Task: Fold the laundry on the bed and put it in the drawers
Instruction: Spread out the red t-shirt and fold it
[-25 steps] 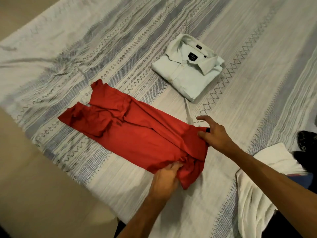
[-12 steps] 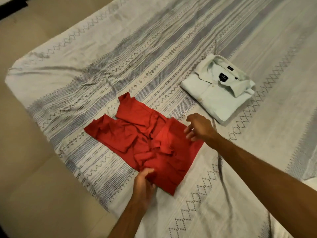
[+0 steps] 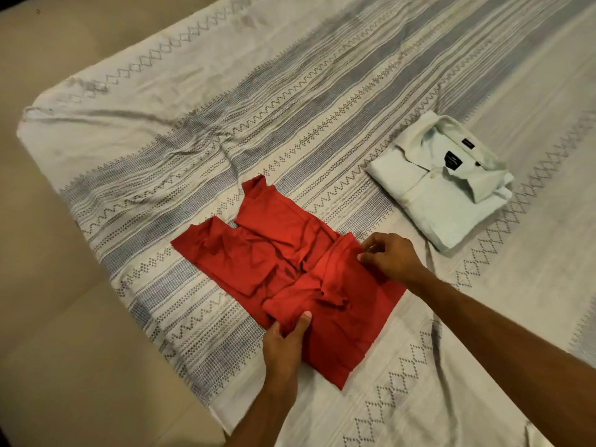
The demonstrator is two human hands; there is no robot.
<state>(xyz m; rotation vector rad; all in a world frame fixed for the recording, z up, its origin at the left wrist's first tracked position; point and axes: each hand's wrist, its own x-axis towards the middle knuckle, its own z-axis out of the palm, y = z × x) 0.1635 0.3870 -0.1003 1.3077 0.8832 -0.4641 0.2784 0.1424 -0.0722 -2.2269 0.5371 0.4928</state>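
Note:
A red shirt (image 3: 280, 269) lies on the bed, its lower half doubled up over the middle, with creases where the layers meet. My left hand (image 3: 283, 343) grips the folded edge at the near left side, thumb on top of the cloth. My right hand (image 3: 390, 258) pinches the far right corner of the folded part with curled fingers. A folded pale shirt (image 3: 435, 195) with its collar up lies on the bed to the right, apart from the red one.
The bed carries a white sheet with grey stripes and zigzag bands (image 3: 225, 124), wrinkled near its left corner. A beige floor (image 3: 58, 301) borders the bed on the left and near side.
Both hands have carried the red shirt's lower end up over its middle, halving its length. The view has shifted, so the white pile at the right is out of frame.

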